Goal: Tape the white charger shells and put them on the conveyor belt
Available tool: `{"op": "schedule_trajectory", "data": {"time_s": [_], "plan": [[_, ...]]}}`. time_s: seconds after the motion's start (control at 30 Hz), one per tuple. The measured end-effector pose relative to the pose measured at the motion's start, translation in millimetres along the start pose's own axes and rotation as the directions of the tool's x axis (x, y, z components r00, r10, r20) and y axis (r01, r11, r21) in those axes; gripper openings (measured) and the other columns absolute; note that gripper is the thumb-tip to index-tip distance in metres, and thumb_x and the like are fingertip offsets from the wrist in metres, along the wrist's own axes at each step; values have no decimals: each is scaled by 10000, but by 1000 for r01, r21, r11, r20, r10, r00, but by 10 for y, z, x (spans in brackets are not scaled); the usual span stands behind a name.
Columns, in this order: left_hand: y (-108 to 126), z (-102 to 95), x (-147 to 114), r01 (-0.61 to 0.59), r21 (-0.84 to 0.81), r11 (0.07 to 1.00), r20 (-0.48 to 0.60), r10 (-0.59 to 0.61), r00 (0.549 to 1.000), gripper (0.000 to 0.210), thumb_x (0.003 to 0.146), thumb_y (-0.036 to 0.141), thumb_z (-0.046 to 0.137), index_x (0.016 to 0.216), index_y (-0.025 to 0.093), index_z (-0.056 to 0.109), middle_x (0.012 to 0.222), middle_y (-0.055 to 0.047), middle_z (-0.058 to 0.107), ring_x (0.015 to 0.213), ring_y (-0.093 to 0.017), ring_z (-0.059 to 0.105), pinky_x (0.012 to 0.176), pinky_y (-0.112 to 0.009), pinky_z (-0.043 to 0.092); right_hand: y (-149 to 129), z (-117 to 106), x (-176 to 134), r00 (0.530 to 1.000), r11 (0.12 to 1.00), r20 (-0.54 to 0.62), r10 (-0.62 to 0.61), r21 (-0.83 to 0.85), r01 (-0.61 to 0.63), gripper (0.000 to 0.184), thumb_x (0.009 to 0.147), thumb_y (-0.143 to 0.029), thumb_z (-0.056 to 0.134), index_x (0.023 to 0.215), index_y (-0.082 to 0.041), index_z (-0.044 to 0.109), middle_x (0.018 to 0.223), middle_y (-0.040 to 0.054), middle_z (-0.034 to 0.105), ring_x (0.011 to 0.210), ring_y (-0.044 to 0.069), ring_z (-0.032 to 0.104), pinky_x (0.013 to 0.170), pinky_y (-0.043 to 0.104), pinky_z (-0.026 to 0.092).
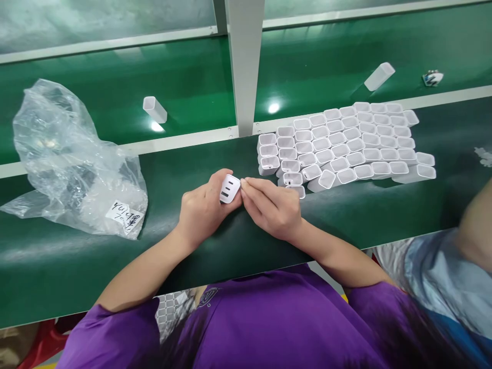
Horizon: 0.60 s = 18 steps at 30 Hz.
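Note:
My left hand [203,205] is wrapped round a white plastic charger housing [230,188], its end face turned up toward me with several dark port slots in it. Thumb and fingers of my right hand [272,205] are pinched together at the right edge of that housing. Whatever those fingertips hold, if anything, is too small to make out. To the right of my hands, white open-ended housings [338,143] stand packed in rows on the dark green bench [172,266].
A clear plastic bag [77,169] of small whitish parts, with a handwritten label, lies at left. Beyond the bench, single housings [155,109] and a small part [432,78] lie on the green belt [200,87]. A grey post [246,66] rises ahead. Another person's arm [476,225] is at right.

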<state>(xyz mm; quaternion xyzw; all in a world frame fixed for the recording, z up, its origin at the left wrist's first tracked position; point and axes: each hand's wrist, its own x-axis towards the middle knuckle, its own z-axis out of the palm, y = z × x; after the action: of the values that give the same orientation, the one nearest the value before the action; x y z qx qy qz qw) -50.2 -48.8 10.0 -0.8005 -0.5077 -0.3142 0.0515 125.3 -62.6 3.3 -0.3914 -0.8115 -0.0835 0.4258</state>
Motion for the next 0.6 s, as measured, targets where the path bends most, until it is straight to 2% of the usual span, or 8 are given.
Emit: {"op": "schedule_trajectory", "data": {"time_s": [0.07, 0.2, 0.27, 0.43, 0.6], "plan": [[5, -15, 18, 35, 8, 999, 19, -35, 999, 340, 900, 484, 599, 1036, 180, 670, 799, -39, 760, 529, -136, 654, 481, -260, 388, -11, 10, -11, 1000, 1000, 29, 6, -11, -6, 206, 964, -134, 563, 1086, -150, 728, 1046, 98, 735, 820, 152, 707, 640, 228, 568], [9, -40, 55, 82, -18, 996, 51, -81, 995, 338, 915, 420, 567, 1158, 194, 630, 996, -64, 771, 766, -173, 728, 603, -257, 480, -51, 1, 16, 998, 999, 41, 44, -2, -44, 265, 975, -138, 511, 1159, -143, 702, 1086, 104, 725, 801, 139, 706, 572, 210, 545], [2, -44, 65, 75, -54, 996, 47, -73, 996, 341, 917, 371, 546, 1198, 188, 604, 1025, -67, 763, 837, -174, 729, 667, -251, 505, -77, -15, 37, 996, 996, 55, 73, 42, -75, 295, 974, -120, 487, 1200, -121, 677, 1110, 122, 712, 785, 128, 701, 550, 201, 530], [-37, -46, 77, 42, -145, 989, 30, -38, 999, 329, 920, 303, 491, 1203, 174, 599, 993, -66, 754, 816, -162, 718, 701, -242, 516, -121, -41, 58, 986, 987, 124, 115, 96, -127, 318, 985, -103, 434, 1217, -108, 652, 1145, 133, 690, 679, 81, 664, 540, 184, 509], [-85, -43, 92, -3, -153, 988, -15, 1, 1000, 294, 927, 322, 470, 1128, 174, 625, 915, -48, 764, 730, -137, 709, 654, -214, 511, -157, -27, 42, 991, 988, 89, 96, 114, -105, 314, 966, -91, 457, 1220, -82, 641, 1135, 137, 688, 704, 88, 666, 518, 183, 497]]}}
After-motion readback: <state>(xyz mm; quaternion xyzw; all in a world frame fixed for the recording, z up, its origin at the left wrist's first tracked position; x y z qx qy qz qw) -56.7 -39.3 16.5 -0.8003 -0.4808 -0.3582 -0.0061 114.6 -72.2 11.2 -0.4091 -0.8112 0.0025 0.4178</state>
